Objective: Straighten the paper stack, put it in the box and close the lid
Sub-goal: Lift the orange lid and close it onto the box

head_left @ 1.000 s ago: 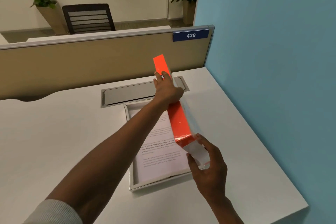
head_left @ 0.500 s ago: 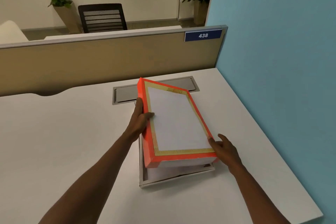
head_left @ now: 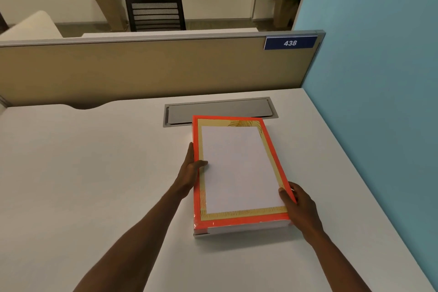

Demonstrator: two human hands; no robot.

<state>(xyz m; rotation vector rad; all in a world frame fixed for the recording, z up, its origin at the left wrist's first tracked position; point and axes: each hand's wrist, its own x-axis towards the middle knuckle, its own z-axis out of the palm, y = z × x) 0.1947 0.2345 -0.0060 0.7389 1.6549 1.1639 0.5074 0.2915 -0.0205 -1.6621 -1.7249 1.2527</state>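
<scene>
One box (head_left: 246, 229) sits on the right side of the desk (head_left: 94, 173), just near of the metal cable tray (head_left: 220, 111), with its one orange-edged lid (head_left: 237, 168) lying on top and no paper showing. The left hand (head_left: 190, 169) clasps the lid's left edge, thumb on top, and the right hand (head_left: 299, 206) grips its near right corner. It looks like stiff, light cardboard, probably best held by opposite edges and pressed down evenly.
</scene>
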